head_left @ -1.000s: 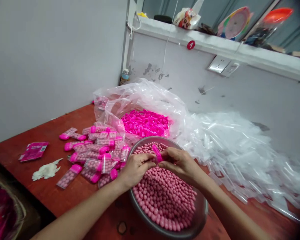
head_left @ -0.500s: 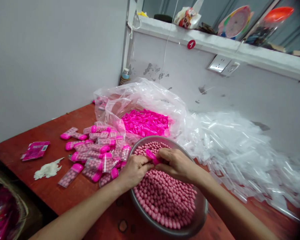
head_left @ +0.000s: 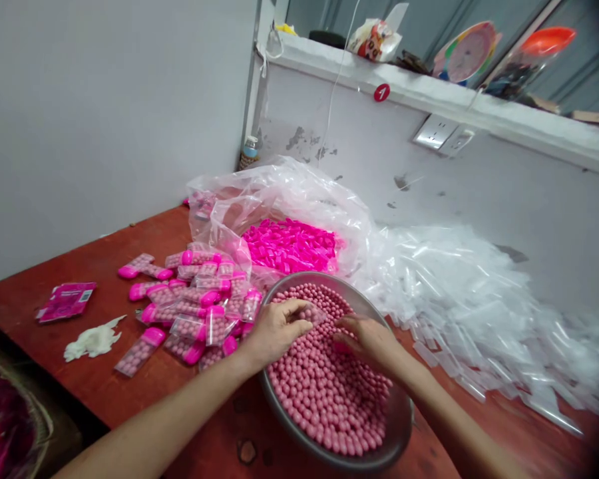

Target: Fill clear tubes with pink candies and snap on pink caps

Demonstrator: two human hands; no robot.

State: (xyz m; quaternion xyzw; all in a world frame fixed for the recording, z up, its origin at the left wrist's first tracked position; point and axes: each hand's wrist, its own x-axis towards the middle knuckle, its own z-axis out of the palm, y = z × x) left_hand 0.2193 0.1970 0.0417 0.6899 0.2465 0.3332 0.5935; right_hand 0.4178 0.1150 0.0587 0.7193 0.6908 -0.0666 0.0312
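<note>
Room: a pale wall (head_left: 104, 120) is rising behind a red table (head_left: 104, 266).
Far centre: a clear plastic bag (head_left: 289, 173) is holding loose pink caps (head_left: 289, 246).
Right: a heap of empty tubes (head_left: 464, 299) is spreading along the wall.
Left: a pile of filled tubes (head_left: 194, 329) is lying beside the bowl.
Near centre: a grey bowl (head_left: 398, 419) is holding pink beads (head_left: 324, 392).
Left hand (head_left: 277, 336): thumb and fingers are pinching a clear tube (head_left: 313, 313) above the bowl, beads showing inside.
Right hand (head_left: 372, 342): it is reaching low over the beads, apart from the left; a single pink cap (head_left: 346, 343) is showing under its fingers, whose grip one cannot tell.
Handling, as judged: keeping the tube's mouth raised and within the rim would be limiting spills; tucking the cap against the palm would be freeing the fingertips.
Change: half a second ago pink was showing between both hands, at the tube; now it is sitting with the right hand alone, and the hands are standing separate.
</note>
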